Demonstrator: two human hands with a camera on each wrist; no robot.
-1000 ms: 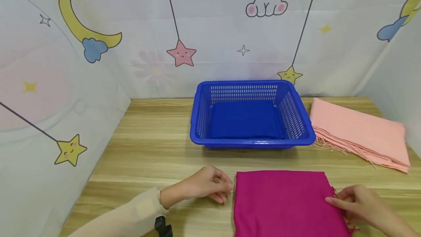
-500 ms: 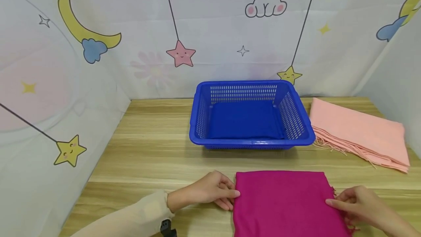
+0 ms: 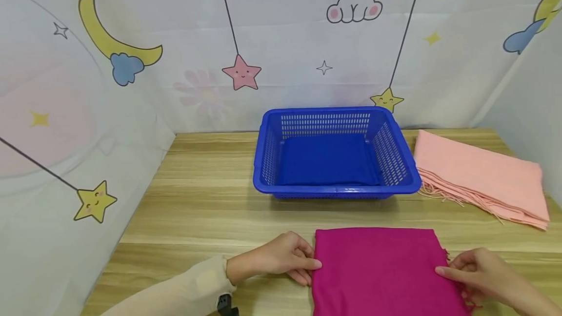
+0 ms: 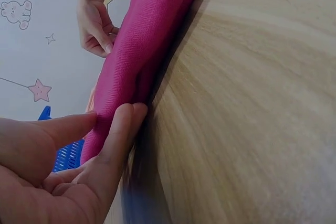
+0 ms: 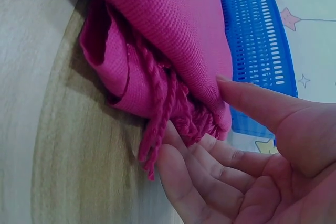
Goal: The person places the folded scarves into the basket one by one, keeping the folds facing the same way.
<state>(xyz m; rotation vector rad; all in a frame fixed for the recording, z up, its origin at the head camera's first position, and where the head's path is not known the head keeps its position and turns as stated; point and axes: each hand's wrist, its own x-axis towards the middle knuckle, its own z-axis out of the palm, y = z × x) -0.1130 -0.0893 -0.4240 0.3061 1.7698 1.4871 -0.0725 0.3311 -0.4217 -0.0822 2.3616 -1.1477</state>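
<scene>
Pinching the left edge of the folded magenta scarf [image 3: 379,269] at lower centre of the head view, left hand [image 3: 281,257] with thumb above and fingers below. Gripping the fringed right edge, right hand [image 3: 476,272], thumb on top, fingers curled beneath. Behind, mid-frame, blue basket [image 3: 335,190] holding blue cloth; right, pink scarf [image 3: 480,174] on the wooden table [image 3: 197,199].

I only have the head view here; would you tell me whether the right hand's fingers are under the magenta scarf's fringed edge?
Observer: Yes. The right wrist view shows the right hand with fingers beneath the fringe and thumb on top of the magenta scarf.
Operator: And the left hand?
Observer: The left wrist view shows the left hand with its thumb on the folded edge and fingers against its side, at table level.
</scene>
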